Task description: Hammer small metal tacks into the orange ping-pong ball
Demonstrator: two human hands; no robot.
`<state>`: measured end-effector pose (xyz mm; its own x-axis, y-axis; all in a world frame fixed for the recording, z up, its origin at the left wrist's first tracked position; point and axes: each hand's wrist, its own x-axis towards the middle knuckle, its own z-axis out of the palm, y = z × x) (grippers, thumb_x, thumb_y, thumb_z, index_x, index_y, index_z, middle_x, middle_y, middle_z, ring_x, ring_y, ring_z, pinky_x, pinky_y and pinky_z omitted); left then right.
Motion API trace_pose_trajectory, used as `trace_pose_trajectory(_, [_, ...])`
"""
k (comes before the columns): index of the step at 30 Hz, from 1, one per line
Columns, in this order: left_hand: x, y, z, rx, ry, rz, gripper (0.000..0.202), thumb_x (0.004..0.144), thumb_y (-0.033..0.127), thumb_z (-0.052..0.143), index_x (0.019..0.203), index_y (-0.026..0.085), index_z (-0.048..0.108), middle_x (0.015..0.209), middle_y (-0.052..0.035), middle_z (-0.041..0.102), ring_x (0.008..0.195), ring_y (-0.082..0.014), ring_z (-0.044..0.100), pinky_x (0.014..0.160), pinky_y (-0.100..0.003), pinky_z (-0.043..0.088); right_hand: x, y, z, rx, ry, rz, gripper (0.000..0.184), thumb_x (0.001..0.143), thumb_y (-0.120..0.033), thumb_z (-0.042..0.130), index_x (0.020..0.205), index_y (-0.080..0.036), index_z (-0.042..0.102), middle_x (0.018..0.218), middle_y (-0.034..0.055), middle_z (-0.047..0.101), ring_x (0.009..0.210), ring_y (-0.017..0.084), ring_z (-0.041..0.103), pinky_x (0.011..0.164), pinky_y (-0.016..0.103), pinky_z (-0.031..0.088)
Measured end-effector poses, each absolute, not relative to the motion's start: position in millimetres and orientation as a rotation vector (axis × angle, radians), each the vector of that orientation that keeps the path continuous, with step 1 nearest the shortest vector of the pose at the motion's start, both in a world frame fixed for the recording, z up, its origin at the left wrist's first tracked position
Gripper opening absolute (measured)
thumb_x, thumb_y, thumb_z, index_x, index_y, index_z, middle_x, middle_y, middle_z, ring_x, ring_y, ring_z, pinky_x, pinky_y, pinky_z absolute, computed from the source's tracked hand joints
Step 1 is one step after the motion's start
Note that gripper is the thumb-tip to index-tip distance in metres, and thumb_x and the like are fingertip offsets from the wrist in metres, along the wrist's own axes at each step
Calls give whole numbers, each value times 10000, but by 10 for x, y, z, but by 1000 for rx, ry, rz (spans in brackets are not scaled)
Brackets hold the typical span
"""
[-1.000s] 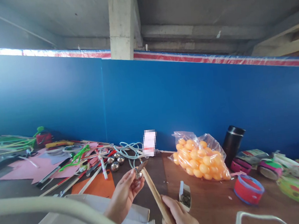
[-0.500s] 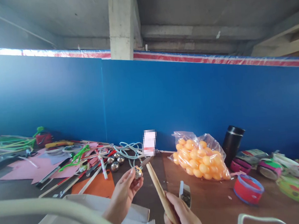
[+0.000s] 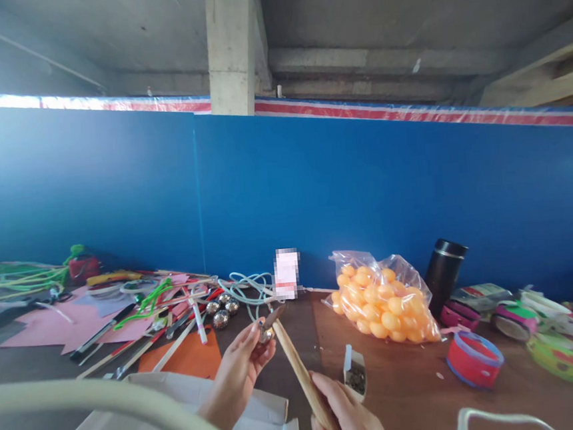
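Note:
My left hand (image 3: 238,368) is closed round a shiny silver jingle bell (image 3: 266,334), pinched between thumb and fingertips. Wrapped around the wooden handle of a small hammer (image 3: 298,364) is my right hand (image 3: 348,412). The dark hammer head lies against or just above the bell; I cannot tell whether they touch. Several more silver bells (image 3: 221,319) rest on the table to the left, beside a coil of pale blue cord (image 3: 245,287). A small open box of dark little pieces (image 3: 355,374) stands close to my right hand.
A clear bag of orange balls (image 3: 384,303) and a black bottle (image 3: 444,271) stand by the blue partition (image 3: 364,181). Paper, sticks and pens spread over the left side. A red-and-blue ring (image 3: 474,362) sits at right. White cardboard (image 3: 263,411) lies under my left forearm.
The hammer has moved left and slightly down, bringing its head over the bell. My right hand has shifted a little left, uncovering more of the small box. My left hand stays in place.

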<state>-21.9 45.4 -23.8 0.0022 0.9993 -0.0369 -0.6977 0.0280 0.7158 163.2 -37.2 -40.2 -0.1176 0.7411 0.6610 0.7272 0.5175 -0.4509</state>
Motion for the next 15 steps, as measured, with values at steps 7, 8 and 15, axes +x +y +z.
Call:
trace_pose_trajectory(7, [-236, 460, -244, 603, 663, 1452, 349, 713, 279, 663, 1038, 161, 618, 859, -69, 685, 733, -163, 656, 714, -276, 535, 1643, -344, -409, -1194, -1732, 11, 450, 680, -171, 476, 1126, -199, 527, 1013, 53, 671, 821, 178, 667, 697, 202, 537])
trace_pose_trajectory(8, [-237, 462, -248, 605, 660, 1452, 361, 713, 278, 662, 1051, 164, 612, 872, -70, 685, 742, -168, 658, 722, -281, 533, 1643, -348, -403, -1195, -1738, 13, 453, 678, -168, 476, 1127, -202, 525, 1011, 50, 671, 819, 177, 668, 695, 201, 536])
trace_pose_trajectory(15, [-243, 460, -243, 608, 682, 1464, 397, 691, 233, 683, 1075, 174, 603, 894, -67, 685, 755, -178, 662, 771, -307, 521, 1640, -374, -384, -1194, -1774, 12, 479, 678, -142, 462, 1146, -230, 507, 997, 33, 674, 800, 164, 671, 665, 186, 537])
